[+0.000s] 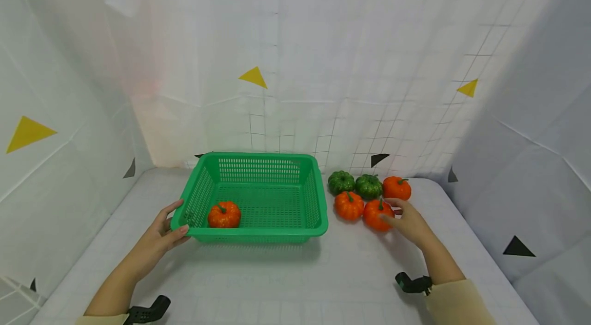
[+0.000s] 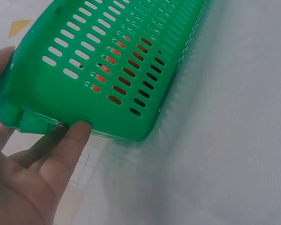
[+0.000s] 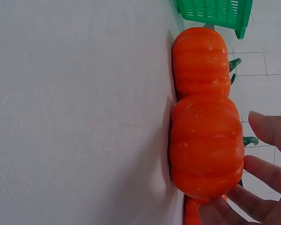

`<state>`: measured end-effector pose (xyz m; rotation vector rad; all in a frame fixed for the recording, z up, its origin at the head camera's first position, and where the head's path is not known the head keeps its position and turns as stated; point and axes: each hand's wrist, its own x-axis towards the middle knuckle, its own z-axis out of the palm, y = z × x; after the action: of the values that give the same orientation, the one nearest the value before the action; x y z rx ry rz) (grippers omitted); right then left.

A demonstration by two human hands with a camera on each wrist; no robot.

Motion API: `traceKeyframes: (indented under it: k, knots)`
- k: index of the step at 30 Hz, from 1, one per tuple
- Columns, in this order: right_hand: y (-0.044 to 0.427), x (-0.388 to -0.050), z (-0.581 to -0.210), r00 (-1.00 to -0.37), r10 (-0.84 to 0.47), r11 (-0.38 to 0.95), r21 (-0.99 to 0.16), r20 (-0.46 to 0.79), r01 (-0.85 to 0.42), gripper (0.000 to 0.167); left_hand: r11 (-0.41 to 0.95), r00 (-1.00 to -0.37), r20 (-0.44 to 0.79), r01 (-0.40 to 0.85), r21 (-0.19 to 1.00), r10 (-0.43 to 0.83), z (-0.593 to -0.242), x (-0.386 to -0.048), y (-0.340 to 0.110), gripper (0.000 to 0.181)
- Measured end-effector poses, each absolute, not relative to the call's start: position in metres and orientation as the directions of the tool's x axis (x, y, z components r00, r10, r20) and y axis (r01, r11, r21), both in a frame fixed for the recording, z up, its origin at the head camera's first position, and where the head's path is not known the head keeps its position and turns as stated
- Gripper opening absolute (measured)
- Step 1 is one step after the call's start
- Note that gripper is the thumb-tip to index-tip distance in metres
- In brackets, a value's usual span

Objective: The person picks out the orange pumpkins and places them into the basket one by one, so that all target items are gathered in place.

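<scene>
A green plastic basket [image 1: 258, 231] with slotted walls sits on the table, and one orange toy pumpkin [image 1: 224, 215] lies inside at its left. My left hand [image 1: 157, 238] grips the basket's near left corner by the rim, fingers spread along the outside. To the basket's right, my right hand [image 1: 408, 220] is at the nearest orange pumpkin [image 3: 206, 145]. Its fingers touch that pumpkin's side, while the thumb [image 3: 271, 131] stays apart from the surface. Another orange pumpkin [image 1: 349, 206] is beside it on the left.
Behind these stand two green pumpkins [image 1: 341, 182] [image 1: 369, 187] and a further orange pumpkin [image 1: 397, 188]. White sheeting [image 1: 304, 58] with yellow and black triangles walls the table's back and sides. The white tabletop [image 1: 277, 284] extends in front of the basket.
</scene>
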<state>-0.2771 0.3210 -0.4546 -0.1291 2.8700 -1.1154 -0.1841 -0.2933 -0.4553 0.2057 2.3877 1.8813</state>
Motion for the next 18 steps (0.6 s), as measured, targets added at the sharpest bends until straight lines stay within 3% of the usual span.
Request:
traceKeyframes:
  k: [8,18]
  knots:
    - [0.3189,-0.2795,-0.4572,-0.993,-0.112,0.725,-0.686,-0.036,-0.058,0.072,0.195,-0.985,0.009,0.043,0.980,0.173,-0.4551,-0.1828,-0.2930,0.080]
    - [0.3248,-0.2839,-0.4586,-0.986,-0.100,0.687,-0.727,-0.134,0.029,0.081,0.207,-0.986,0.014,0.049,0.977,0.168,-0.4562,-0.1838,-0.2937,0.080]
